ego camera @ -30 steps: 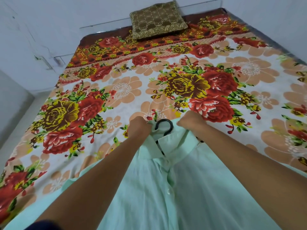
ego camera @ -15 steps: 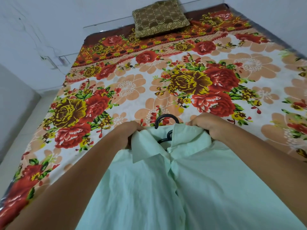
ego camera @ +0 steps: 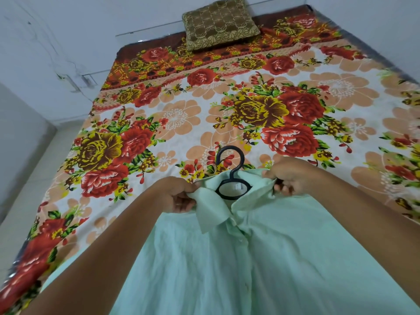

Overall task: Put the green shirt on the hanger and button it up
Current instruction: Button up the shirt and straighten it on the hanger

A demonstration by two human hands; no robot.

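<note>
The green shirt (ego camera: 250, 258) lies on the flowered bedsheet (ego camera: 172, 123), front side up, and the black hanger (ego camera: 231, 176) is already inside it; only the hook comes out at the neck. The left hand (ego camera: 179, 194) pinches the left collar flap and the right hand (ego camera: 293, 178) pinches the right collar edge, fingers curled on the cloth. I think the person is arranging the collar now. Next the plackets must meet, so the top button can go in.

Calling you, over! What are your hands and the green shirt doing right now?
Left hand and right hand each pinch the collar. Green shirt flat on the bed, black hanger inside, hook poking out. Nothing in the way.
</note>
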